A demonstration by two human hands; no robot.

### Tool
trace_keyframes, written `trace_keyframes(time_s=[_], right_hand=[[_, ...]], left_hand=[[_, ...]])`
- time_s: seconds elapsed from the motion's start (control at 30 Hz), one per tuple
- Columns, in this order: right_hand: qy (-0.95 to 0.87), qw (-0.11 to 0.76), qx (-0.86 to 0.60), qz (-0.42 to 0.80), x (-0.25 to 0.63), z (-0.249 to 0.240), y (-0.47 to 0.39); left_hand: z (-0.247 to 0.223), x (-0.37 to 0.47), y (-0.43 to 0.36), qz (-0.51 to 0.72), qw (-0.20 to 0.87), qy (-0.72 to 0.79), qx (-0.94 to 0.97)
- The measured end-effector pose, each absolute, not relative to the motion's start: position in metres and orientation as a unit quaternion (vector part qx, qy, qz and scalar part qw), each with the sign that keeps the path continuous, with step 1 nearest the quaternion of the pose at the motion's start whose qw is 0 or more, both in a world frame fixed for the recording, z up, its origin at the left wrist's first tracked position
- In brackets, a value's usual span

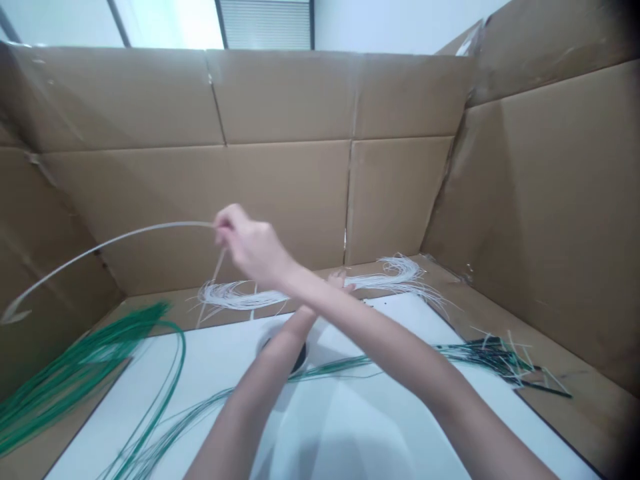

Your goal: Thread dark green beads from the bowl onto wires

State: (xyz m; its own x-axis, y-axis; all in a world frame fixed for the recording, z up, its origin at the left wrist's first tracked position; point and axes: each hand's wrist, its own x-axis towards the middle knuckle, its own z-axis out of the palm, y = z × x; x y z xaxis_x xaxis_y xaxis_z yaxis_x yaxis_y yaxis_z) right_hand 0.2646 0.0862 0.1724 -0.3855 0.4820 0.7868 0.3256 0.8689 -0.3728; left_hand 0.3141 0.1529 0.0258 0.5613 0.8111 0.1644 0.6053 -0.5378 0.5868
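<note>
My crossed right forearm reaches to the left, and my right hand [253, 243] is closed in a pinch on a long thin white strip [145, 231]. The strip arches left to a bent tip, while another length hangs below the fingers. Partly hidden behind that forearm, my left hand [343, 280] is at the middle of a bundle of white wires [387, 281], its fingers appearing closed round it. The bundle spreads out on both sides of the hand along the far edge of the white board [400, 310].
A large bundle of green wires [65, 370] lies at the left. More green wires [340, 365] cross the board under my arms to a dark, tangled end [500, 360] at the right. A dark round opening [300, 360] shows beside my left forearm. Tall cardboard walls [285, 193] surround the area.
</note>
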Motion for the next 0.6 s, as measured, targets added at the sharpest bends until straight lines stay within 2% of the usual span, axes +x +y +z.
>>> trace_keyframes(time_s=[0.1,0.2,0.27,0.33,0.47,0.6], right_hand=[[-0.777,0.555,-0.258,0.148,0.284,0.172,0.108],[-0.749,0.579,-0.27,0.176,0.296,0.162,0.113],[-0.745,0.581,-0.28,0.171,0.299,0.149,0.109],[-0.751,0.571,-0.287,0.168,0.298,0.134,0.102],[-0.779,0.524,-0.315,0.139,0.287,0.1,0.084],[-0.808,0.45,-0.363,0.111,0.274,0.063,0.069]], left_hand=[[0.058,0.271,0.112,0.218,0.267,0.344,0.873],[0.078,0.219,0.067,0.221,0.276,0.354,0.866],[0.09,0.183,0.044,0.317,0.308,0.431,0.786],[0.105,0.155,0.03,0.472,0.303,0.482,0.673],[0.139,0.126,0.024,0.656,0.372,0.374,0.539],[0.153,0.115,0.02,0.791,0.348,0.267,0.427]])
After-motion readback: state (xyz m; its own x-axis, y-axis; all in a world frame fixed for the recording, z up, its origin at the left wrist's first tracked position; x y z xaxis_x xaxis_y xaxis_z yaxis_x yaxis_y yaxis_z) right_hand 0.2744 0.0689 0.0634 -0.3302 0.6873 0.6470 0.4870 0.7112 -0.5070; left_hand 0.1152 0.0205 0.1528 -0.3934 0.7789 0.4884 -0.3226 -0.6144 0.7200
